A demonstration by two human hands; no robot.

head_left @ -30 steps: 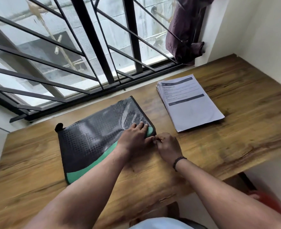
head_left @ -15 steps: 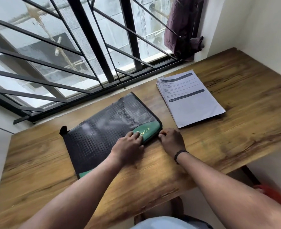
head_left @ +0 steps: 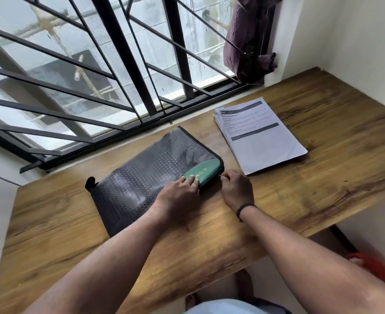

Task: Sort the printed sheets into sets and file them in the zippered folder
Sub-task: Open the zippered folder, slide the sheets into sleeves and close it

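Observation:
A black zippered folder (head_left: 146, 175) with a green corner lies flat on the wooden table (head_left: 323, 177), its long side running diagonally. My left hand (head_left: 178, 193) presses flat on the folder's green corner. Beside that corner, my right hand (head_left: 237, 189) pinches the small metal zipper pull. A stack of printed sheets (head_left: 259, 137) lies to the right of the folder, apart from both hands.
A black metal window grille (head_left: 119, 64) runs along the table's far edge. A purple cloth (head_left: 248, 37) hangs at the window's right end beside the white wall (head_left: 345, 41). Something red (head_left: 377, 268) lies on the floor below the table's right side.
The folder's lifted corner has been laid flat on the table. My left hand shifted to press on the green corner, and my right hand stays at the zipper end.

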